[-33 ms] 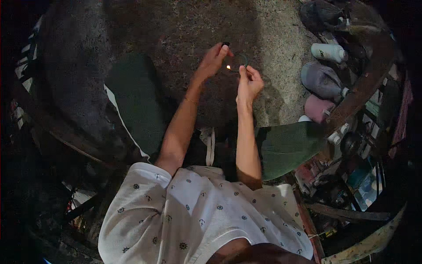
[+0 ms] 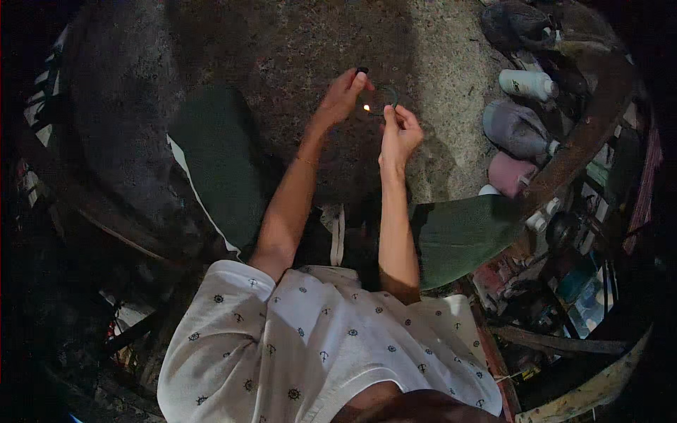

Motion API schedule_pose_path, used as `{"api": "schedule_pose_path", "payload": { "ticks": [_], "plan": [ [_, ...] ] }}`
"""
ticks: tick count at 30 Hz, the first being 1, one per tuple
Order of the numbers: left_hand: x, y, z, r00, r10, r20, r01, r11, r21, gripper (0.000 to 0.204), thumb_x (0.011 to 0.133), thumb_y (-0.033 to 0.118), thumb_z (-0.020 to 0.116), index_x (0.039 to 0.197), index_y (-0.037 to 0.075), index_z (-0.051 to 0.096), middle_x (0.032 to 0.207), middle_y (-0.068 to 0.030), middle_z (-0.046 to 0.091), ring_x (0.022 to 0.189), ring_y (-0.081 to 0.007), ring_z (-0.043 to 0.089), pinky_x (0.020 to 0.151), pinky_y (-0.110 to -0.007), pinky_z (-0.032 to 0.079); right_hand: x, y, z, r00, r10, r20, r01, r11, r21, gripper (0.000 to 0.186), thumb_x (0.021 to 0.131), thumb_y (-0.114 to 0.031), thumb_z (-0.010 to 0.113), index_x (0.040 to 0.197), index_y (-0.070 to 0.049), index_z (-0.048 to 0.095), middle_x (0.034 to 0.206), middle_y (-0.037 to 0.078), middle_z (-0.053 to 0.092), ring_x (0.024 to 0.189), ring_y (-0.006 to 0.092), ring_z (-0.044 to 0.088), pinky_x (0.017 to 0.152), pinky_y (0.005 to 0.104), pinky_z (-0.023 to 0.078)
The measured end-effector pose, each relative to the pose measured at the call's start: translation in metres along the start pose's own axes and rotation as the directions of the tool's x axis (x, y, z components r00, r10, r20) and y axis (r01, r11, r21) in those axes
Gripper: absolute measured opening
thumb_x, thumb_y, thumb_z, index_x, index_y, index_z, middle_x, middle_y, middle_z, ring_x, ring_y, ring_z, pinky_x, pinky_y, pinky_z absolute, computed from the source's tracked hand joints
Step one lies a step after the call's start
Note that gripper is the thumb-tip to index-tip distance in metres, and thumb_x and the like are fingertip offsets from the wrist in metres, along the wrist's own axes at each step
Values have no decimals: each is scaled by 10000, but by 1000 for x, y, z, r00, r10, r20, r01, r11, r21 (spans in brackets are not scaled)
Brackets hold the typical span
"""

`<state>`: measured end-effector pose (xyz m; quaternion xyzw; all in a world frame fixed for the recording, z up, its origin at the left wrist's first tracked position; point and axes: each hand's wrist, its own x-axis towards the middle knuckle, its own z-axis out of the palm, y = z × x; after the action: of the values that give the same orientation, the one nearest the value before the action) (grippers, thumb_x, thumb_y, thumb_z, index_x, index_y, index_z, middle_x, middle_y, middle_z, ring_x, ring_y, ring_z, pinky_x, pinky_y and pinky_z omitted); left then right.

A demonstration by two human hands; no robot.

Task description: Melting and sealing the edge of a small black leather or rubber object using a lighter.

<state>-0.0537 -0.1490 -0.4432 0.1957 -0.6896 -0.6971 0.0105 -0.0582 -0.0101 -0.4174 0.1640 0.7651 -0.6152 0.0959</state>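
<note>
Over the floor, my right hand point(image 2: 401, 136) pinches a thin dark green mosquito coil point(image 2: 394, 94) between thumb and fingertips. The coil curves up and left from those fingers. At its free end, between my hands, a small bright flame point(image 2: 367, 108) burns. To the left, my left hand point(image 2: 340, 96) is closed on a small object with a black end point(image 2: 362, 70); my fingers cover most of it, so I cannot tell its kind. Both hands are close together but apart, arms stretched forward.
My green-clad legs point(image 2: 218, 155) are spread to either side. Along the right stand a white bottle point(image 2: 523, 84), a grey jug point(image 2: 518, 128) and a pink container point(image 2: 509, 173). A curved brown rim point(image 2: 589, 141) runs beside them. Rough, stained floor point(image 2: 282, 42) lies ahead.
</note>
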Motion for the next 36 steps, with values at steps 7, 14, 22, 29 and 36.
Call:
{"api": "schedule_pose_path", "payload": {
  "ticks": [7, 14, 22, 29, 36],
  "plan": [
    [-1, 1, 0, 1000, -2, -26, 3, 1000, 17, 602, 889, 578, 372, 870, 16, 587, 793, -87, 558, 773, -195, 526, 691, -347, 407, 0, 0, 1, 1000, 17, -5, -17, 999, 38, 266, 800, -129, 683, 960, 65, 597, 850, 101, 626, 755, 152, 581, 686, 291, 462],
    [2, -3, -2, 1000, 10, -21, -8, 999, 53, 611, 883, 591, 366, 874, 18, 579, 791, -90, 567, 754, -201, 531, 687, -353, 414, -3, -7, 2, 997, 73, -17, -72, 997, 33, 273, 795, -129, 687, 965, 67, 599, 853, 100, 624, 759, 154, 581, 682, 288, 462],
    [1, -2, -2, 998, -60, 0, 59, 993, 101, 675, 885, 615, 313, 952, 12, 608, 941, -110, 618, 966, -246, 563, 898, -393, 400, 3, 5, 0, 997, 76, -19, -76, 997, -7, 276, 796, -122, 680, 980, 68, 602, 856, 104, 623, 769, 170, 587, 687, 292, 468],
    [0, -4, -4, 997, -81, 8, 79, 991, 112, 668, 877, 626, 320, 961, 18, 583, 964, -113, 614, 982, -252, 563, 909, -408, 396, 2, 2, 1, 994, 101, -36, -102, 995, -24, 280, 790, -121, 686, 977, 70, 602, 832, 93, 621, 752, 164, 581, 679, 282, 464],
    [0, -7, -1, 997, 39, -62, -36, 998, 44, 646, 864, 621, 374, 874, 9, 581, 751, -97, 561, 721, -199, 537, 639, -344, 412, -1, 0, 4, 994, 102, -35, -102, 995, 19, 274, 786, -124, 692, 960, 68, 603, 811, 84, 621, 723, 152, 571, 655, 283, 458]
  ]
}}
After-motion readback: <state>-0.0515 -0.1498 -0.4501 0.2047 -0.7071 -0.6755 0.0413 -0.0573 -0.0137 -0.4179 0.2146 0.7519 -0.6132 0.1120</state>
